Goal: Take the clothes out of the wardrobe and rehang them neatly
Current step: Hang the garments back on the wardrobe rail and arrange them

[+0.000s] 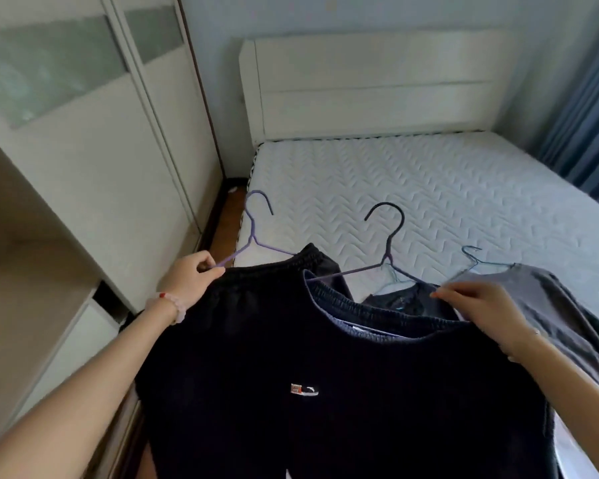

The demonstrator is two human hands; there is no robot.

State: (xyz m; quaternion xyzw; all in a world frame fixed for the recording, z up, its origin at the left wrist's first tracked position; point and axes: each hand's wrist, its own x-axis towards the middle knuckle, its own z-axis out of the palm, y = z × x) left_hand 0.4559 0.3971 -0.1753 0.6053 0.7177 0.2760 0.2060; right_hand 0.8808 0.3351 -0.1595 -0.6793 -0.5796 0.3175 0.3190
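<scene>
Dark trousers point(325, 375) nearest: my left hand point(191, 274) pinches the purple hanger point(253, 229), my right hand point(478, 302) grips their waistband; I'd keep both level.

Bare quilted mattress, clothes on hangers laid across its near end
The white mattress point(429, 188) carries dark sweatpants point(242, 305) on a purple hanger point(253, 236) at its left edge, a second dark pair point(377, 375) on a black hanger point(389, 243) overlapping them, a small dark garment point(407, 300) beyond, and a grey garment point(547, 299) with a teal hanger point(472, 259) at the right
</scene>
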